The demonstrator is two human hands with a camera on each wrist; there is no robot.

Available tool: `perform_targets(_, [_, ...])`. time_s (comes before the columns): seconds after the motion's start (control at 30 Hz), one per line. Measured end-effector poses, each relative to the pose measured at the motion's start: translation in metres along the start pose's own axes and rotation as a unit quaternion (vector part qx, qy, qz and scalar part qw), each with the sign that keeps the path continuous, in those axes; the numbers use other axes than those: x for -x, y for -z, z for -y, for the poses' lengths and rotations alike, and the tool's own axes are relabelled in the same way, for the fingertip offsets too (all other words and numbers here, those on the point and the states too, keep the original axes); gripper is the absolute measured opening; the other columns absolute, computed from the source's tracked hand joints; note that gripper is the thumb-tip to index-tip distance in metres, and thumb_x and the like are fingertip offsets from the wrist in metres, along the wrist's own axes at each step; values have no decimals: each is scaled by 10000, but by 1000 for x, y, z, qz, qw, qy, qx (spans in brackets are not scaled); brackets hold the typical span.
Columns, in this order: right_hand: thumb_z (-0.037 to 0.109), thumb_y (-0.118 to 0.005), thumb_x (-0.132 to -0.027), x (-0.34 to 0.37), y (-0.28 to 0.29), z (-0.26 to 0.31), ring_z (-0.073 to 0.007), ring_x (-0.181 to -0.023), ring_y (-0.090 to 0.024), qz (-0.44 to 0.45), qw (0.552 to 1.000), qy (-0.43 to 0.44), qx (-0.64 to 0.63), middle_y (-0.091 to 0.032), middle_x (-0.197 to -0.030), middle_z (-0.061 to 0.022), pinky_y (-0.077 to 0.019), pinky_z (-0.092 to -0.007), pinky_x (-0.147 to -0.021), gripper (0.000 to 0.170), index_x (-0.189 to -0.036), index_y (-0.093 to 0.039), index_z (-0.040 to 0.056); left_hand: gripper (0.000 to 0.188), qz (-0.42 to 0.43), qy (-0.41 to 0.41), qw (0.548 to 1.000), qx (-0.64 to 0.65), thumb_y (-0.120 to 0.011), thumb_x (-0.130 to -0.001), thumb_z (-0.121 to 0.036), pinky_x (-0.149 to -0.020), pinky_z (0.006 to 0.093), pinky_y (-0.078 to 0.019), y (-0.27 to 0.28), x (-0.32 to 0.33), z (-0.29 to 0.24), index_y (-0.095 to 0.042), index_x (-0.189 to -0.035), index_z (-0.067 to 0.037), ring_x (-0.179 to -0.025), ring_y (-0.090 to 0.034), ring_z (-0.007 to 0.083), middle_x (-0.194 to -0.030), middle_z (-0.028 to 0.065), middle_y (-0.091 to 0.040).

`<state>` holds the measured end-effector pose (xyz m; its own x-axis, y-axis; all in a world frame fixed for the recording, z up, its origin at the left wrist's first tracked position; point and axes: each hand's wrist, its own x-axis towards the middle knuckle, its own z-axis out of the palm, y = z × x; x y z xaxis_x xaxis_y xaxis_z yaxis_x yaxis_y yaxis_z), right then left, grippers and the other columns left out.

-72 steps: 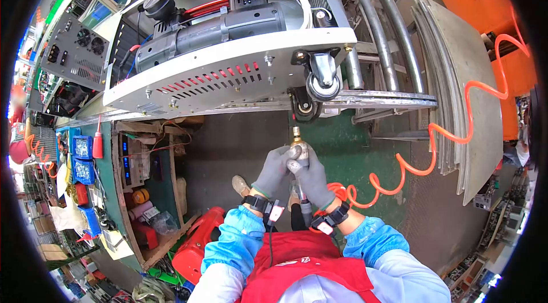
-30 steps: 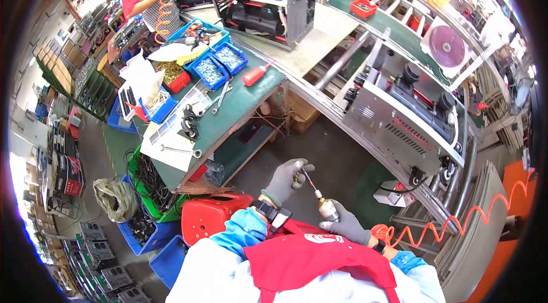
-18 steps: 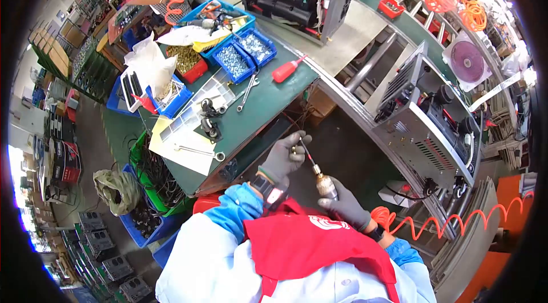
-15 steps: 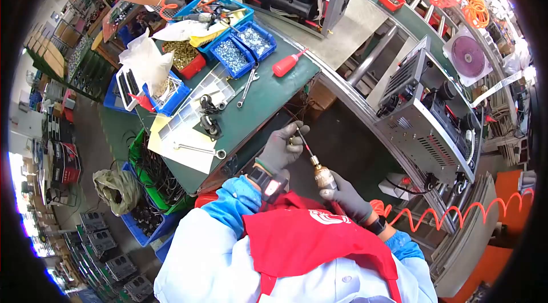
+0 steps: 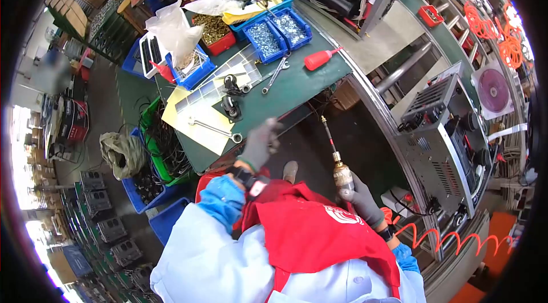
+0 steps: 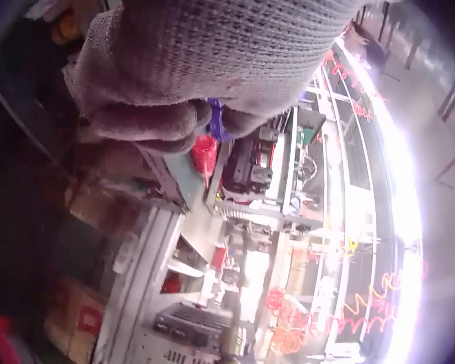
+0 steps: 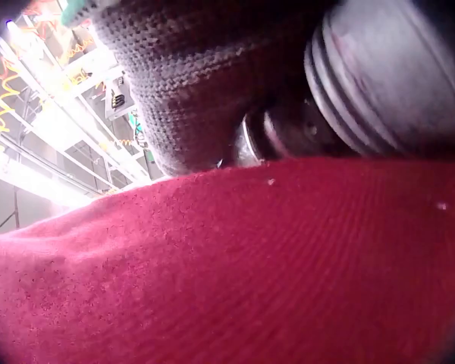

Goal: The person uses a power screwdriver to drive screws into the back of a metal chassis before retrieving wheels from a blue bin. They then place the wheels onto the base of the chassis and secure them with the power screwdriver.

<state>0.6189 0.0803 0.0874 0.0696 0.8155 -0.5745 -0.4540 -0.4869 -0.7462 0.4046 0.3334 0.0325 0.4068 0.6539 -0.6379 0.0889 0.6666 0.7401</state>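
Note:
My right hand (image 5: 364, 201), in a grey glove, grips an air screwdriver (image 5: 342, 176) with a worn metal body. Its long bit (image 5: 327, 134) points up and away from the red apron. In the right wrist view the tool's ribbed metal body (image 7: 394, 76) shows beside the glove, just over the apron cloth. My gloved left hand (image 5: 260, 144) is blurred, in front of the green bench's near edge. The left wrist view shows its fingers (image 6: 144, 125) bent; I cannot tell whether they hold something small. Nearest to it on the bench lies a combination wrench (image 5: 214, 130).
The green bench (image 5: 297, 83) carries blue bins of screws (image 5: 265, 40), black casters (image 5: 231, 106), another wrench (image 5: 276, 76) and a red bottle (image 5: 319, 60). A grey machine (image 5: 436, 157) stands on the roller line at right. An orange coiled hose (image 5: 451, 240) trails beside the right arm.
Both hands first held the screwdriver together below the machine. The view then turned left to the bench. My left hand has since left the bit's tip and moved left toward the bench.

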Motion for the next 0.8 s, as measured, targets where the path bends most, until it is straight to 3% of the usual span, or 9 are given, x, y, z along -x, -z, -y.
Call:
perform_targets(0.1, [284, -742, -821, 6, 5, -2, -121, -793, -583, -29, 1000, -2, -7, -565, -984, -37, -513, -284, -722, 785, -1471, -392, 20, 527, -208, -113, 966, -103, -705, -887, -433, -615, 311, -468, 83, -22, 7, -617, -1206, -23, -695, -576, 171, -782, 28, -566])
perform_targets(0.2, [335, -776, -782, 5, 9, -9, -131, -677, -577, -56, 998, -5, -24, -568, -829, -39, -490, -281, -621, 733, -1365, -443, 40, 619, -307, -259, 787, -467, -780, -766, -382, -849, 419, -535, 119, -26, -46, -614, -1255, -41, -943, -680, 341, -1001, 175, -699])
perform_targets(0.4, [299, -727, -855, 4, 9, -26, -110, -740, -587, -42, 999, -13, -28, -579, -959, -32, -513, -277, -663, 700, -1423, -425, 24, 648, -102, -68, 633, -764, -791, -614, -515, -850, 457, -542, 115, -74, -114, -716, -1130, -131, -972, -695, 358, -1024, 184, -724])
perform_targets(0.43, [302, -726, -859, 5, 8, -26, -109, -734, -589, -55, 998, 1, -27, -583, -960, -34, -515, -280, -656, 684, -1412, -434, 25, 646, -114, -118, 583, -796, -785, -600, -559, -837, 457, -549, 127, -95, -103, -730, -1084, -135, -929, -708, 366, -999, 172, -736])
perform_targets(0.53, [307, -744, -868, 13, 0, -28, -106, -944, -587, -65, 997, 20, -25, -598, -1078, -26, -491, -278, -884, 660, -1401, -472, 27, 726, -33, -15, 581, -813, -747, -648, -573, -888, 460, -537, 97, -75, -137, -677, -1233, -150, -1060, -673, 361, -1151, 185, -704])
perform_targets(0.57, [308, -748, -866, 17, -2, -33, -118, -1003, -577, -84, 996, 16, -34, -600, -1117, -34, -467, -285, -938, 688, -1424, -460, 26, 642, -11, -57, 598, -799, -738, -664, -558, -865, 439, -541, 97, -77, -134, -718, -1155, -146, -1016, -691, 329, -1108, 150, -726])
perform_targets(0.6, [308, -752, -864, 20, -2, -38, -130, -1063, -568, -98, 994, 12, -43, -601, -1156, -42, -442, -292, -992, 716, -1448, -448, 26, 534, -9, 25, 603, -797, -741, -650, -530, -807, 402, -549, 106, -96, -130, -766, -1005, -132, -924, -712, 286, -994, 124, -750])
perform_targets(0.73, [297, -727, -877, 38, -2, -44, -170, -1099, -586, -132, 991, 4, -35, -614, -1237, -95, -452, -320, -1002, 731, -1484, -421, 28, 412, -26, 67, 616, -785, -786, -644, -393, -672, 329, -539, 146, -154, -95, -762, -849, -36, -767, -704, 207, -829, 99, -742])
perform_targets(0.8, [295, -716, -882, 51, 3, -49, -154, -1014, -595, -146, 988, 17, -39, -614, -1190, -93, -483, -312, -911, 711, -1476, -421, 37, 246, -19, 124, 717, -685, -777, -696, -260, -574, 293, -494, 125, -134, -100, -741, -793, -37, -667, -657, 155, -761, 64, -706])
